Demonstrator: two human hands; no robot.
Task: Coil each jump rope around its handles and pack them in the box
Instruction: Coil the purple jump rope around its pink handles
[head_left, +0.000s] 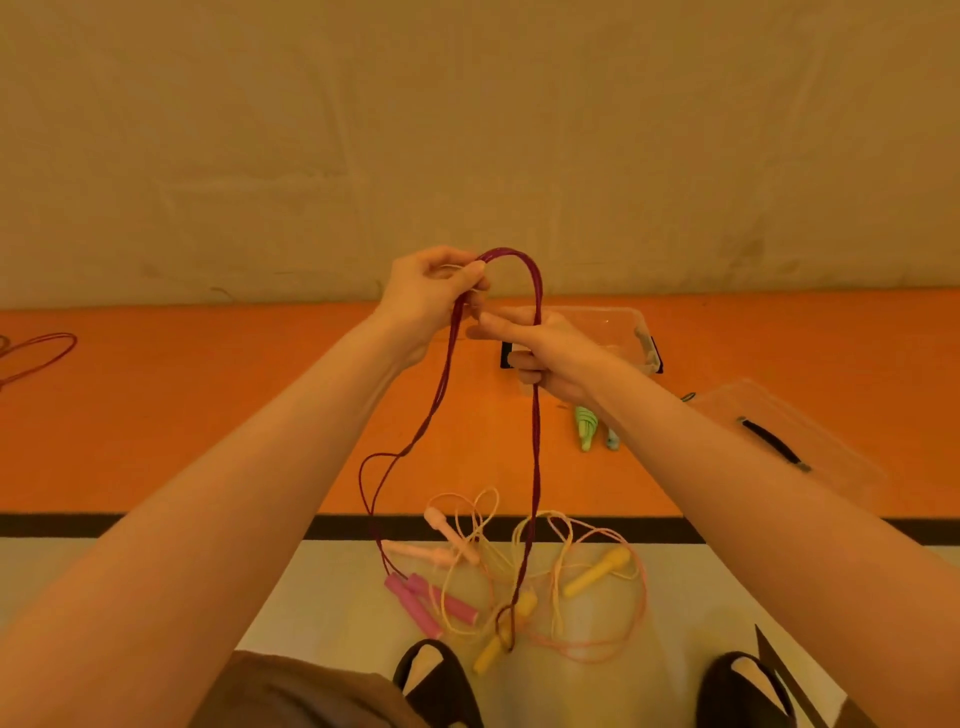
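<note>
A magenta jump rope (535, 457), folded into several strands, arches between my raised hands. My left hand (428, 296) pinches the strands at the top of the arch. My right hand (545, 353) grips the strands on the right side. The strands hang down to the floor, where the rope's two pink handles (426, 603) lie. A pale pink rope (452, 540) and a yellow rope (592, 571) lie tangled on the floor by my feet. A clear plastic box (623, 322) stands on the orange mat, partly hidden behind my right hand.
A coiled green rope (586, 426) and a teal one (613, 439) lie near the box. The clear lid (779, 441) with a dark handle lies at right. A red rope (36, 358) sprawls at far left. A wall closes off the back.
</note>
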